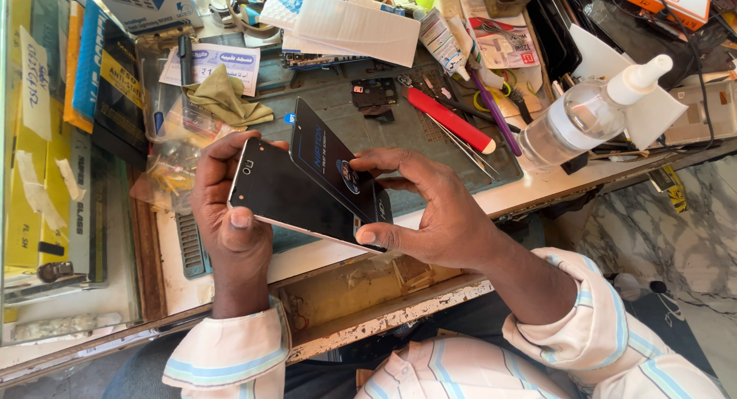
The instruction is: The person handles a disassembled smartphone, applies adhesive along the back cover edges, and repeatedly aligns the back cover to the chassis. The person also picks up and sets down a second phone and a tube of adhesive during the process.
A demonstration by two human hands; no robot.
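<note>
So my left hand [230, 215] is gripping the phone [280, 195] above the bench edge, and my right hand [430, 215] pinches a dark screen protector [330, 165] tilted against its screen, green mat [345, 107] underneath.

bright daylight from the right, soft shadows, sharp centre, slight bending at the edges

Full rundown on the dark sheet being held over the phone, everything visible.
The dark sheet is thin, flat, glossy and rectangular, with light print and a round tab. It is tilted, its lower edge on the phone and its upper corner raised. The right hand pinches its lower right end; the left hand grips the phone.
</note>
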